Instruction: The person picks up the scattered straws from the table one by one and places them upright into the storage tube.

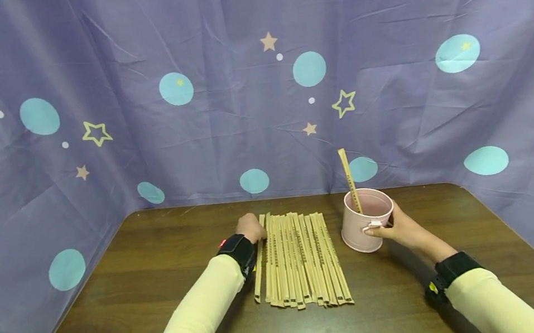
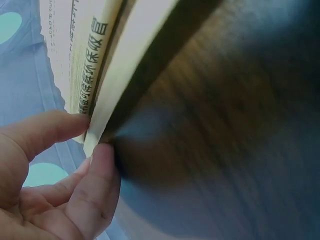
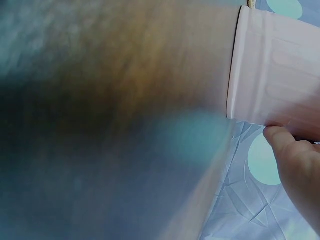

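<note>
On a dark wooden table (image 1: 149, 272) lies a row of paper-wrapped chopsticks (image 1: 304, 260), side by side, running from near to far, with printed lettering along their wrappers. The person's left hand (image 1: 251, 228) sits at the far left corner of that row; in the left wrist view its thumb and fingers (image 2: 47, 131) pinch the far end of the leftmost wrapped stick (image 1: 260, 258), which lies slightly apart from the others and angled a little to the left.

Just right of the row stands a pink cup (image 1: 367, 219), upright, with one wrapped stick (image 1: 349, 180) standing in it and leaning left above the rim. The right hand (image 1: 398, 226) grips the cup on its near right side, thumb pressed against the wall close to the small handle; the right wrist view shows the thumb (image 3: 285, 142) on the ribbed pink wall.

A purple cloth (image 1: 255, 78) with teal dots and stars hangs behind and beside the table.
</note>
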Motion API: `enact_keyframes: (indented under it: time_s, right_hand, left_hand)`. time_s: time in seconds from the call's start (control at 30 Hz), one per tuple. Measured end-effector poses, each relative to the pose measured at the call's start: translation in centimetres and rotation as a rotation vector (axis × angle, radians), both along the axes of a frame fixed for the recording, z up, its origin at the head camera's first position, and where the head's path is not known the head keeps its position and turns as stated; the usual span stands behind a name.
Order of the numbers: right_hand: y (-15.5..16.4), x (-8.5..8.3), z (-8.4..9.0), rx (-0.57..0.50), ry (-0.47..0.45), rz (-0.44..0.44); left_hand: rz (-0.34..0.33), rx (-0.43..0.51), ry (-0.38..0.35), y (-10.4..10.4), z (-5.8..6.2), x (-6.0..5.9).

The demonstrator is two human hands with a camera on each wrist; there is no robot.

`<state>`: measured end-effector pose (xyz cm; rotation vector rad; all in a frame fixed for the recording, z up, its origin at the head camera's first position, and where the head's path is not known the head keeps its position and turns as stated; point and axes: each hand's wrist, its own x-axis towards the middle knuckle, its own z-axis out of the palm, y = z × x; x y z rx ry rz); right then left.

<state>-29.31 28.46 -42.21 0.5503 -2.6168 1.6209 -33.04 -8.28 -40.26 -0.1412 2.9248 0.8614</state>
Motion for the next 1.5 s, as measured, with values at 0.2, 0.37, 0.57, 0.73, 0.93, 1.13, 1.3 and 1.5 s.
enact_keyframes:
  time_s: [0.2,0.37,0.57,0.73,0.93,1.13,1.3,1.5]
  right_hand:
    - [-0.1,-0.2,0.0,-0.044,0.018,0.015]
    - [-0.1,-0.2,-0.1,-0.056,0.018,0.017]
    - [-0.3,-0.1,-0.2,-0.046,0.013,0.005]
    - [-0.3,-0.1,-0.1,-0.046,-0.008,0.0]
    - [-0.2,-0.1,-0.2,-0.046,0.021,0.001]
    - [-0.1,0.0,-0.2,-0.024,-0.005,-0.011]
    - [-0.2,0.0,-0.3,-0.046,-0.005,-0.01]
    - [-0.4,0.1,-0.2,-0.053,0.0,-0.023]
  left_hand:
    - [0.033,-0.028,-0.011,0.1,-0.8,-1.2]
    - [0.044,-0.027,-0.01,0.1,-1.0,-1.5]
    - [0.034,-0.036,-0.034,0.0,-1.2,-1.8]
    - [0.026,-0.014,-0.04,-0.2,-0.8,-1.4]
    - [0.017,0.031,0.008,-0.4,0.3,-0.9]
    - [0.005,0.02,0.065,-1.1,0.5,-3.4]
    - [-0.052,0.073,0.238,-2.5,-1.8,-8.6]
    - [-0.006,0.32,0.319,-0.9,5.0,-6.0]
